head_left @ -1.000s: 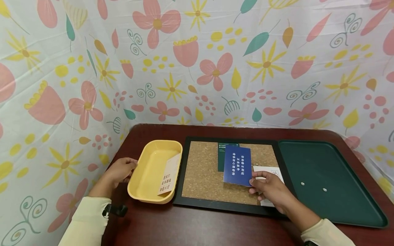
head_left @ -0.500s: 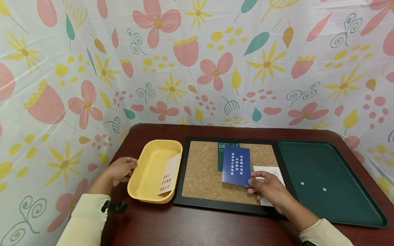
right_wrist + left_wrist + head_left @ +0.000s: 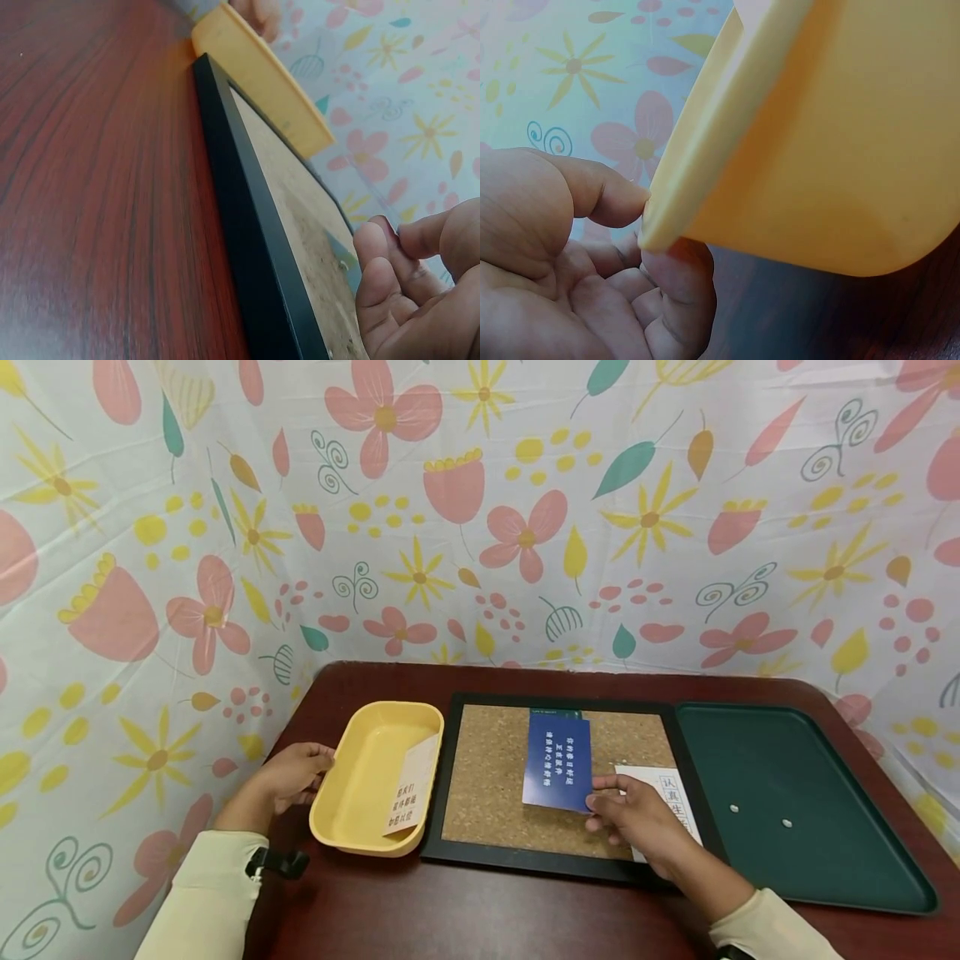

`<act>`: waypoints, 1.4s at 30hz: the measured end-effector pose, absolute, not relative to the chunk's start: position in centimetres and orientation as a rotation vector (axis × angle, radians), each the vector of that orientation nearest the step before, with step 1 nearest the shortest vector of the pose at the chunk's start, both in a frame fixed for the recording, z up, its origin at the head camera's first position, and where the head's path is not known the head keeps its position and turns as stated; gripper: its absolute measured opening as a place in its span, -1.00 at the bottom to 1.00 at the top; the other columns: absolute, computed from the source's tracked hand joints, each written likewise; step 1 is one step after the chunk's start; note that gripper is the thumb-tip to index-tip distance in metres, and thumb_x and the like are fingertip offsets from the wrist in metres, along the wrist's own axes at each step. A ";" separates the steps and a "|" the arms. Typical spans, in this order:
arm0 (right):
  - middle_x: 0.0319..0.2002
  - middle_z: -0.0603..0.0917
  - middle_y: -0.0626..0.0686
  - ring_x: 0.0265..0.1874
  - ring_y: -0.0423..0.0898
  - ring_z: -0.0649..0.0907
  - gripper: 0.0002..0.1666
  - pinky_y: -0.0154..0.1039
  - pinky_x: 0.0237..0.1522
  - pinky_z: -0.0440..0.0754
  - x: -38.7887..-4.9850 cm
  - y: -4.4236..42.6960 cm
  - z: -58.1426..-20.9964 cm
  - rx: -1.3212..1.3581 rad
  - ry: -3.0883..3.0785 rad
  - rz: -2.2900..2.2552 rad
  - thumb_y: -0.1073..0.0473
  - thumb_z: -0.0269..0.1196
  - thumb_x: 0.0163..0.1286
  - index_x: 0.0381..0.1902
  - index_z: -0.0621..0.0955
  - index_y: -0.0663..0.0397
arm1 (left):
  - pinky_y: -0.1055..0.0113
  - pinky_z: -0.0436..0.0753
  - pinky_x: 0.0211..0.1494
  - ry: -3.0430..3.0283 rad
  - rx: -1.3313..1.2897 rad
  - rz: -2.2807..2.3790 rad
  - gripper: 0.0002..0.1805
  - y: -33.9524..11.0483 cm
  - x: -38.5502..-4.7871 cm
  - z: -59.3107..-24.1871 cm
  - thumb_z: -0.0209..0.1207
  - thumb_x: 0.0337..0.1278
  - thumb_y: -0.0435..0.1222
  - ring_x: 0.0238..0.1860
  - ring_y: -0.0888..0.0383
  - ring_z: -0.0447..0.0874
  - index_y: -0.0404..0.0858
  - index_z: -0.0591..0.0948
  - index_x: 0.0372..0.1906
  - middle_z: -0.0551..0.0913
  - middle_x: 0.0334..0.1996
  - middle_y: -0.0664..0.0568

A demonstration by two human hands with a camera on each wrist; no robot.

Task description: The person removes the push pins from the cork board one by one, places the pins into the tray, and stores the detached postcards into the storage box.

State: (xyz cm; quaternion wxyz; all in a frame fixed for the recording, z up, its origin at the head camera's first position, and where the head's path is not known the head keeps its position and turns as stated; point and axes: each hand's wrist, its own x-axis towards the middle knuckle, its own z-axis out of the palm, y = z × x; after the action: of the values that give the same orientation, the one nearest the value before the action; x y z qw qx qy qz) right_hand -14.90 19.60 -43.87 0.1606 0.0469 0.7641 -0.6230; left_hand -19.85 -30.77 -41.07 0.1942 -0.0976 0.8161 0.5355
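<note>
The blue rectangular paper card (image 3: 557, 764) is pinched at its near-right corner by the right hand (image 3: 632, 812), over the black-framed cork board (image 3: 480, 781). The left rim of the yellow oblong plastic tray (image 3: 367, 781) is gripped by the left hand (image 3: 294, 774). Should that one-corner pinch slacken, the card could be dropped.

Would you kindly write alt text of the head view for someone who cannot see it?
A right hand holds a blue card over a framed corkboard; the left hand grips a yellow basket containing a pale card. A green tray lies at right.
</note>
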 end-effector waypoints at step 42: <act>-0.26 0.74 0.22 -0.40 -0.04 0.71 -0.43 -0.25 -0.48 0.59 -14.8 15.4 -43.6 0.000 2.085 -1.877 0.20 0.25 0.51 0.32 0.37 0.39 | 0.13 0.71 -0.28 2.314 -0.267 1.500 -0.66 -30.9 -19.7 -41.2 -0.06 0.61 -0.27 -0.30 0.00 0.68 -0.44 0.44 0.21 0.60 -0.20 -0.15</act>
State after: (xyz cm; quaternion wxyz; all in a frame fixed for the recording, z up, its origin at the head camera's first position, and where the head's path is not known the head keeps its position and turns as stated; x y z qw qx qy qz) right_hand -14.80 15.39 -43.55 0.1676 -0.0002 0.7327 -0.6596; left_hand -19.72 -30.88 -41.21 0.1846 -0.0949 0.8209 0.5320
